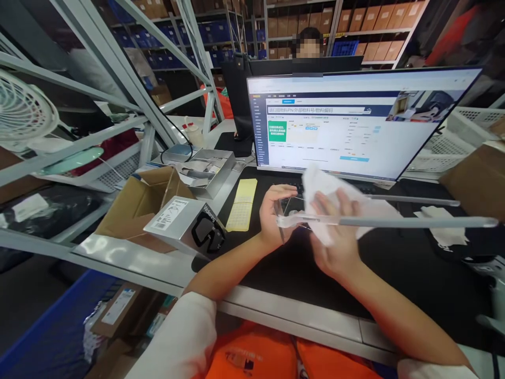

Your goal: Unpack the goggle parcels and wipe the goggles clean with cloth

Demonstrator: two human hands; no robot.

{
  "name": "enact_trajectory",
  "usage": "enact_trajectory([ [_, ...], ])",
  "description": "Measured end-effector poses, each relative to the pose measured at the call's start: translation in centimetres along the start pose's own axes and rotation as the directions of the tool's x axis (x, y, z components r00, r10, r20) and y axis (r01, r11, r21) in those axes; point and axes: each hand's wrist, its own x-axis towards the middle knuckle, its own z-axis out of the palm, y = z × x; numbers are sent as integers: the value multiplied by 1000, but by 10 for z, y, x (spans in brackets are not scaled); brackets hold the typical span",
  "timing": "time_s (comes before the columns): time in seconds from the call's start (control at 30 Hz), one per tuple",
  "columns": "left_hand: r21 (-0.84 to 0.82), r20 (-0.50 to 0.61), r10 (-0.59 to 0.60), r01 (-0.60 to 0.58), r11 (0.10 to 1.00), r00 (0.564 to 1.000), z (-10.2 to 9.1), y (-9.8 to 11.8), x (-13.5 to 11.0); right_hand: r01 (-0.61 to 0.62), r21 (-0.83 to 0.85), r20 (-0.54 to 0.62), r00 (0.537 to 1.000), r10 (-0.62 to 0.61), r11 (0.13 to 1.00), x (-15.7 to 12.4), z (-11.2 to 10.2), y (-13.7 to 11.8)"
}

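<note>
My left hand (274,213) grips the left end of a long clear acrylic panel (394,221) that reaches right across the black desk mat (300,268). My right hand (335,237) is closed on a white cloth (327,192) and presses it against the panel near the left end. Both hands hover just in front of the monitor (355,121). The keyboard behind them is mostly hidden.
A silver product box with a goggles picture (185,223) and an open cardboard box (142,202) sit at the left. A yellow label sheet (242,205), a metal tray (209,168), a fan (23,110) and white baskets (457,142) surround the desk. A person sits behind the monitor.
</note>
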Motion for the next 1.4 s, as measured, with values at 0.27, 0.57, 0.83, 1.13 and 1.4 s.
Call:
enact_trajectory([
  [0.27,-29,-65,-392,391,920,918,-6,-3,5,69,-196,79,995,-54,978,10,21,17],
  [0.57,-235,-175,-680,640,732,713,-3,-9,16,144,-160,89,987,-131,977,15,18,46],
  [0.83,-330,-188,-734,661,673,653,-3,-12,16,163,-2,46,986,-163,987,13,10,53],
  [1.13,-380,-207,-734,639,669,646,-5,-19,19,111,92,-78,992,-104,990,17,-10,66],
  [1.4,-523,80,-747,666,532,660,-20,-21,34,-540,617,-352,462,814,573,22,-72,82],
])
